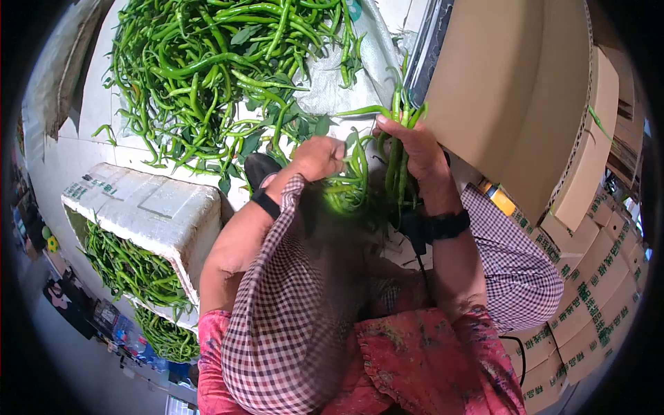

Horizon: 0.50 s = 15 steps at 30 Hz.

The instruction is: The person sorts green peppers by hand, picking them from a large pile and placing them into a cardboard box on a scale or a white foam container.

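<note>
My right hand [423,149] is wrapped round a bunch of long green chili peppers [395,169], their ends sticking out above and below the fingers. To its left, my left hand [319,158] is closed, with its fingertips beside more green chili peppers [356,176] between my knees. Whether any of these is in its fingers I cannot make out. Beyond both hands spreads a large heap of green chili peppers [200,66] with some leaves, partly on a white plastic sack [346,66].
A white foam box [149,197] lies on its side at the left, with chili peppers [131,266] in it. On the right stands a big open cardboard carton [498,83], with flattened printed cartons [595,297] below it. My checked trouser knees flank the work area.
</note>
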Each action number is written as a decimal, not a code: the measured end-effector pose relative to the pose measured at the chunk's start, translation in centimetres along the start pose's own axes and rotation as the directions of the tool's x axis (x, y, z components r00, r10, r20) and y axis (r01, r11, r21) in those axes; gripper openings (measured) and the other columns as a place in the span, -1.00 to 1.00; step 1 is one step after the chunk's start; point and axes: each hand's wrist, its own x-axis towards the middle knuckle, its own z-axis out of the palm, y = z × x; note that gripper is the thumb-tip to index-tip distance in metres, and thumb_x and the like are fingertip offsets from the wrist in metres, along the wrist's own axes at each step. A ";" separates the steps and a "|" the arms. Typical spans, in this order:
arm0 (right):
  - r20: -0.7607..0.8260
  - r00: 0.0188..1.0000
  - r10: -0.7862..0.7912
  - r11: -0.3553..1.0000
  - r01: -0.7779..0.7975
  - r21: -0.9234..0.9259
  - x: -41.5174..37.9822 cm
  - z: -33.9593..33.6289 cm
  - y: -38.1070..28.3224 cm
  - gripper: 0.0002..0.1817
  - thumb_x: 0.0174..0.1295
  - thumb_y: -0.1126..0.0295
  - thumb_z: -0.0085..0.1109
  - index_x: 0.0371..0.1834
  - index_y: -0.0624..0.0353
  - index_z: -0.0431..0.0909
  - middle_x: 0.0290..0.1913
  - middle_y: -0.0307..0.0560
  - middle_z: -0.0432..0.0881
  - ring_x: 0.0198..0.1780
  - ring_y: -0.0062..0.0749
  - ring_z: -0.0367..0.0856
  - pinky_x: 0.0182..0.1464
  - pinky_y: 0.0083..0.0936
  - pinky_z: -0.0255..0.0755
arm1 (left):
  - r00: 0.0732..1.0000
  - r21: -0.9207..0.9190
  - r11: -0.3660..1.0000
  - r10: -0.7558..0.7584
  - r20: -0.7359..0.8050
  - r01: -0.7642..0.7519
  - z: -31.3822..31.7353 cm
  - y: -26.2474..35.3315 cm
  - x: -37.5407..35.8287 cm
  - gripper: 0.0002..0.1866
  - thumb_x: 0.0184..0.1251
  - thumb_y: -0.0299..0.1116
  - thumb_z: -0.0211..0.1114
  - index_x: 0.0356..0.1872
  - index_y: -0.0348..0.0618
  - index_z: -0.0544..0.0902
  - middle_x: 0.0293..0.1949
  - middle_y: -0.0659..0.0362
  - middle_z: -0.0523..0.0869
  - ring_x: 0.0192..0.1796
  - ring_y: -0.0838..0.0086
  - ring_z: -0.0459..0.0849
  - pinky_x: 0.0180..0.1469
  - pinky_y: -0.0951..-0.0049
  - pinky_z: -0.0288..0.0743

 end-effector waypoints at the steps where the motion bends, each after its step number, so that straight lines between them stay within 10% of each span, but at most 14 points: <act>1: -0.010 0.999 -0.032 0.999 0.032 0.012 0.2 0.1 0.4 -0.71 0.17 0.16 0.34 -0.30 0.17 0.64 -0.40 -0.33 0.57 -0.39 -0.65 0.46 -0.30 -0.62 0.33 | 0.984 -0.054 0.998 0.004 0.177 0.006 -1.5 0.8 -0.5 -0.69 0.05 -0.21 0.46 -0.30 -0.13 0.57 -0.32 0.04 0.61 -0.15 0.09 0.64 -0.14 0.13 0.50; 3: -0.026 0.998 -0.066 0.998 0.066 0.020 0.6 0.2 1.2 -0.72 0.17 0.18 0.34 -0.30 0.19 0.63 -0.40 -0.32 0.58 -0.38 -0.65 0.47 -0.28 -0.61 0.35 | 0.995 0.101 0.994 0.028 0.098 -0.038 -1.5 2.8 -0.9 -0.72 0.03 -0.23 0.43 -0.29 -0.12 0.60 -0.37 0.05 0.57 -0.18 0.11 0.62 -0.18 0.13 0.49; 5: -0.055 0.997 -0.057 0.993 0.063 0.101 1.0 0.1 1.8 -0.74 0.18 0.22 0.34 -0.28 0.21 0.64 -0.37 -0.29 0.60 -0.36 -0.64 0.49 -0.25 -0.59 0.38 | 0.816 0.423 0.812 0.527 -0.237 -0.402 0.5 2.9 0.4 -0.78 0.06 -0.30 0.32 -0.26 -0.11 0.65 -0.39 0.07 0.52 -0.25 0.12 0.59 -0.19 0.11 0.48; 9: -0.105 0.993 -0.056 0.995 0.064 0.080 0.2 0.3 1.2 -0.74 0.19 0.22 0.33 -0.29 0.21 0.64 -0.36 -0.27 0.62 -0.35 -0.63 0.50 -0.25 -0.59 0.40 | 0.762 0.591 0.632 0.646 -0.044 -0.502 2.2 2.9 1.7 -0.77 0.11 -0.36 0.19 -0.21 -0.11 0.69 -0.34 0.13 0.50 -0.15 0.19 0.55 -0.18 0.23 0.49; 15: -0.096 0.993 -0.075 0.996 0.078 0.031 -0.9 0.4 0.4 -0.72 0.19 0.20 0.32 -0.28 0.22 0.64 -0.36 -0.23 0.62 -0.36 -0.59 0.52 -0.27 -0.60 0.41 | 0.866 0.048 0.918 0.388 -0.314 -0.394 -1.4 1.9 -1.0 -0.81 0.01 -0.35 0.47 -0.34 -0.08 0.68 -0.32 0.11 0.56 -0.16 0.19 0.58 -0.14 0.28 0.49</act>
